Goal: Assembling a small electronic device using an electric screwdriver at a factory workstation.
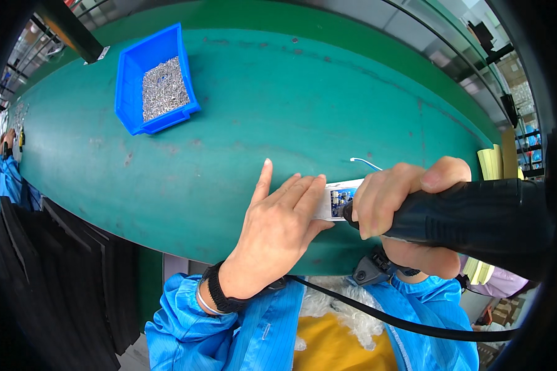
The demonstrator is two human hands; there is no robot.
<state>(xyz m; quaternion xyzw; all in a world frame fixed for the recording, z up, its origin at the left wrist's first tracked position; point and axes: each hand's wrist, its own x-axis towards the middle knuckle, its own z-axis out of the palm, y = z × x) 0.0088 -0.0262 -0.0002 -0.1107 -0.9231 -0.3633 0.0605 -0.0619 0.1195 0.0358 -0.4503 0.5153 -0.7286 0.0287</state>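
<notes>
Two hands work at the near edge of the green tabletop (241,111). The left hand (278,229) lies flat on a small board (339,199), likely to keep it steady. The right hand (396,198) grips a black driver (476,216) over it. A blue bin (155,77) of screws sits well apart.

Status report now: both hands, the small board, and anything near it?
Left hand flat on white circuit board. Right hand grips black power screwdriver, tip at board. Blue bin of screws stands apart.

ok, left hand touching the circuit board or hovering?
Touching. The head view shows the left hand lying flat with its fingers overlapping the near end of the circuit board, no gap visible on the green belt.
</notes>
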